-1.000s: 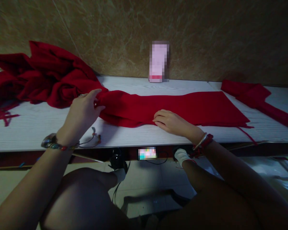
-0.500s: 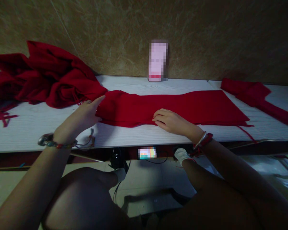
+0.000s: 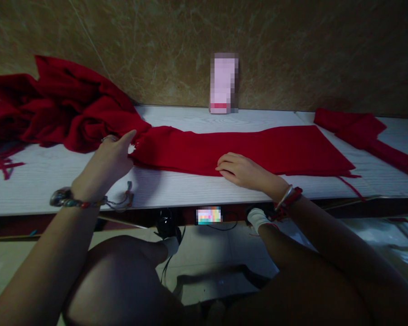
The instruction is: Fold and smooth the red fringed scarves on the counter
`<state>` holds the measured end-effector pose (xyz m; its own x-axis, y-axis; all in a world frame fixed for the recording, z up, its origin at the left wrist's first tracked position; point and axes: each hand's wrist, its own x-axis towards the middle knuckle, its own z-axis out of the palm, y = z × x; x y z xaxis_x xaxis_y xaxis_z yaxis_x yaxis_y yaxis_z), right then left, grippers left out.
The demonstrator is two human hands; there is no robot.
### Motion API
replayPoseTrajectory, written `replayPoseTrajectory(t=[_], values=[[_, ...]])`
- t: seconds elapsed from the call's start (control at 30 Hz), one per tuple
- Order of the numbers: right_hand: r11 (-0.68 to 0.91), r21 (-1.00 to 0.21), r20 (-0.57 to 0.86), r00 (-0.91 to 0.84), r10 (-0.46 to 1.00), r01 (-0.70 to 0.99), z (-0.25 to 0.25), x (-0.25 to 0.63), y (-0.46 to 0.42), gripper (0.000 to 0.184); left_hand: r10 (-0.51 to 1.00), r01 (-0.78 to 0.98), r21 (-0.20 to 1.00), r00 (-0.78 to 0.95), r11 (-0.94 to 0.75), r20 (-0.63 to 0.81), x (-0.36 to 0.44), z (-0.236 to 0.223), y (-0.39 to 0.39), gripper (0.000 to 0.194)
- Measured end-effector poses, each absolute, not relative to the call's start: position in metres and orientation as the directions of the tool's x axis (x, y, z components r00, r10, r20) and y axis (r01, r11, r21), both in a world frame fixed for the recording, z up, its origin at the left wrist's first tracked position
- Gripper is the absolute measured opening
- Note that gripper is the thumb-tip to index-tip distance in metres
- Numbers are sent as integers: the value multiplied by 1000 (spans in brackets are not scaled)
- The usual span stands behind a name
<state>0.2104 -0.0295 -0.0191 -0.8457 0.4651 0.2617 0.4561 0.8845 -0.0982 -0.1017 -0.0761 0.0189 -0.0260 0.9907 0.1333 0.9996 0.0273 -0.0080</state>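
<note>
A long red scarf [image 3: 251, 145] lies folded lengthwise along a white wood-grain tabletop [image 3: 170, 192]. My left hand [image 3: 109, 158] is at its left end, where a bit of fringe shows. The index finger points out, the thumb meets the near corner of the cloth, and the other fingers are hidden; the hand looks closed on that end. On the near edge, around mid-length, rests my right hand [image 3: 236, 167]. Its fingers are together and curled over the cloth edge, with the thumb tucked out of sight.
A heap of fringed red cloth [image 3: 75, 104] is piled at the left. Another red strip [image 3: 363, 133] lies at the right. A blurred pink object [image 3: 223, 83] leans against the brown marbled wall [image 3: 279, 59]. Below the table edge, a lit screen [image 3: 209, 216] shows.
My left hand has shifted a little left and the scarf's left end has come with it. The near edge left of my right hand is straighter. The right hand has stayed put.
</note>
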Motion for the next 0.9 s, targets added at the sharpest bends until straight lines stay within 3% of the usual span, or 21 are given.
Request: replayPoseTrajectory(t=[0.37,0.5,0.6,0.73,0.9], values=[[853,-288,403,-754,520,434,-34,215,-30,18,974,985,42,-170,165,152,-85,33,-82,64],[844,-346,409,-743,530,411,-33,215,-29,15,988,990,-6,-139,140,66,-88,23,-79,62],[838,-353,400,-743,537,416,-32,215,-29,15,994,993,-57,-102,104,33,-92,16,-77,61],[840,-345,394,-748,534,419,-31,214,-29,16,993,996,-85,-25,35,114,-96,12,-74,62],[857,-321,415,-753,511,404,-32,215,-29,18,958,953,-157,273,-258,86,-100,9,-61,52]])
